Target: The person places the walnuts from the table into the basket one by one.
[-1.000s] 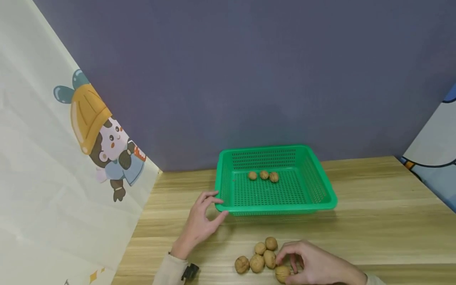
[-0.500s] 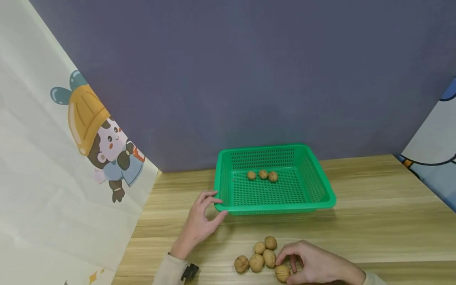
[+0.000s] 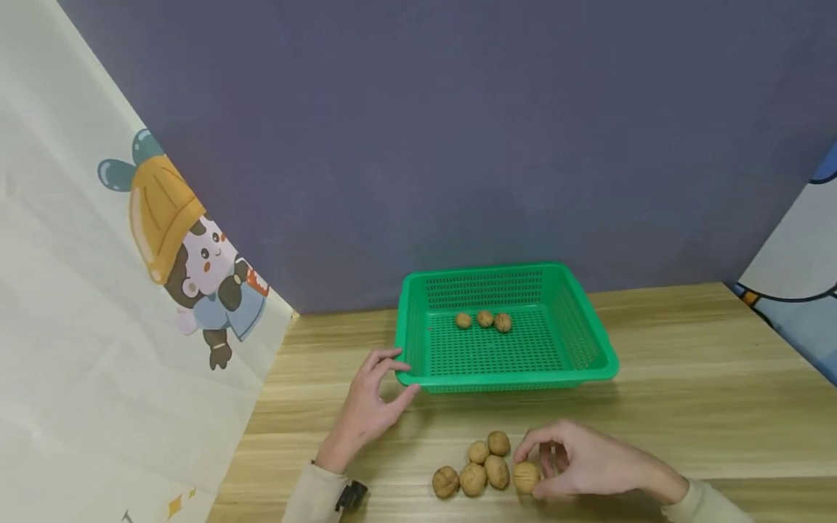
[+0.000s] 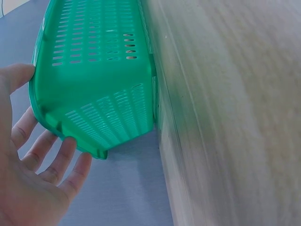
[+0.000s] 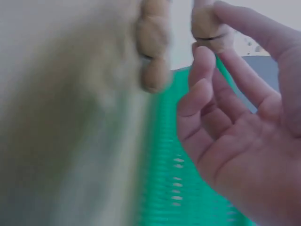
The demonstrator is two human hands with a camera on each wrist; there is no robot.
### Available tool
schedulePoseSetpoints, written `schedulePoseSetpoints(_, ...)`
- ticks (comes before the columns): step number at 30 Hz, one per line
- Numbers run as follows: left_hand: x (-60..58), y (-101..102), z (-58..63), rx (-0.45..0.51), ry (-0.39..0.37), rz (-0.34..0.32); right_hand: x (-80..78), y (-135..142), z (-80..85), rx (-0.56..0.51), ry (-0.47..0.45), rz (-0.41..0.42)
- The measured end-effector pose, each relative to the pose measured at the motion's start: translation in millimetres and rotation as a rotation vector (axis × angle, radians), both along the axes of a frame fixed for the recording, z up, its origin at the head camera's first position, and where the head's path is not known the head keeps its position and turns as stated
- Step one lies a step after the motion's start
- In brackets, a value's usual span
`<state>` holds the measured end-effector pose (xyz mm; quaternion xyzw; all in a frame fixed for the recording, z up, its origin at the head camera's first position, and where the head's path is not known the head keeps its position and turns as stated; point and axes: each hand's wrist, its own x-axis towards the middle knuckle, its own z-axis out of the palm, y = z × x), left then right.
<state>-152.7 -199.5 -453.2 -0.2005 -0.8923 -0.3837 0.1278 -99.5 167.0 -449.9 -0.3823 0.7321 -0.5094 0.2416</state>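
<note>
My right hand [image 3: 591, 461] pinches a walnut [image 3: 526, 478] between thumb and fingers, just above the table; in the right wrist view this walnut [image 5: 210, 29] sits at the fingertips, a dark seam across it. Left of that hand, several walnuts [image 3: 474, 479] lie in a cluster on the wood. My left hand [image 3: 368, 407] touches the near left corner of a green plastic basket [image 3: 510, 380], fingers spread and fairly straight. In the left wrist view, its thumb and fingertips rest along the basket's rim [image 4: 38, 110]. Inside the basket, 3 walnuts [image 3: 484, 319] lie in a row.
A wood-grain table [image 3: 686, 378] carries everything. Behind the basket rises a dark grey-blue panel [image 3: 445, 145]. A white sheet with a cartoon figure [image 3: 203, 254] stands on the left, and another printed sheet [image 3: 801, 254] on the right.
My right hand has lifted the pinched walnut slightly and moved it a little away from me, beside the cluster. My left hand and the basket stay where they were.
</note>
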Motion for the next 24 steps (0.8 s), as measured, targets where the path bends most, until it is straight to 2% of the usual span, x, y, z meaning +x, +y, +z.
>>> schedulePoseSetpoints(7, 0.5, 1, 0.2, 0.001, 0.0, 0.01, -31.7, 10, 71.5, 0.039, 0.106, -0.131)
schedulePoseSetpoints(10, 0.8, 1, 0.7, 0.005, -0.004, 0.011, -51.5, 11, 101.1, 0.082, 0.135, -0.203)
schedulePoseSetpoints(14, 1.8, -1, 1.2, 0.005, -0.009, 0.011, -82.9, 7, 131.4, 0.158, 0.119, -0.299)
schedulePoseSetpoints(18, 2.6, -2, 0.7, 0.005, -0.005, 0.006, -120.1, 0, 142.4, 0.18, 0.051, -0.362)
schedulePoseSetpoints(24, 2.2, 1, 0.3, -0.008, 0.022, -0.011, -170.0, -8, 129.7, 0.171, -0.072, -0.417)
